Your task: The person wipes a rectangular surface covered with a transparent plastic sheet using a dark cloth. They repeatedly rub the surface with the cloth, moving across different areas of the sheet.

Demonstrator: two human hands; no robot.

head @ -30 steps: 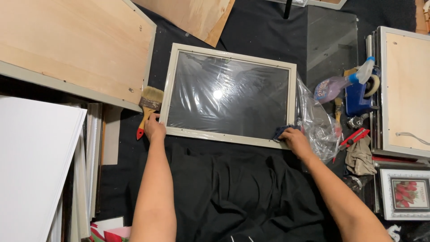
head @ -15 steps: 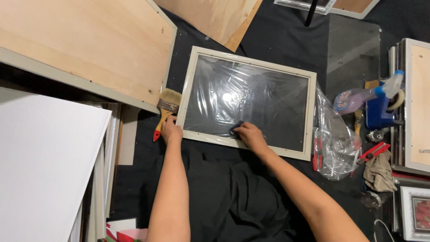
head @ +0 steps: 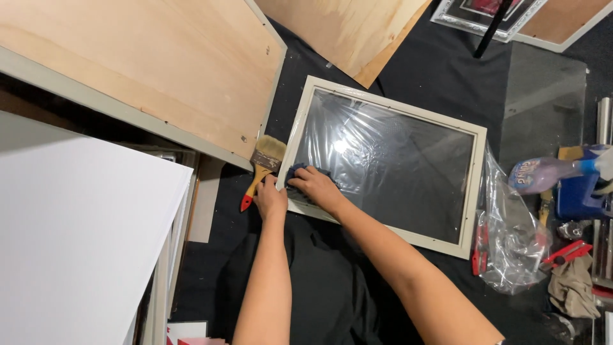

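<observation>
We work over a dark cloth floor among plywood boards point(head: 159, 70).
Our right hand point(head: 316, 186), fingers clenched on a blue cloth point(head: 295, 172), has crossed the framed glass point(head: 389, 160) to our left hand point(head: 271, 199), fingers gripping the frame edge.

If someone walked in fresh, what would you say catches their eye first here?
The pale frame with shiny glass, lying on black cloth mid-picture. At its lower left corner the right hand presses a dark cloth on the glass, and the left hand rests beside a red-handled brush. Plywood boards lean at upper left.
</observation>
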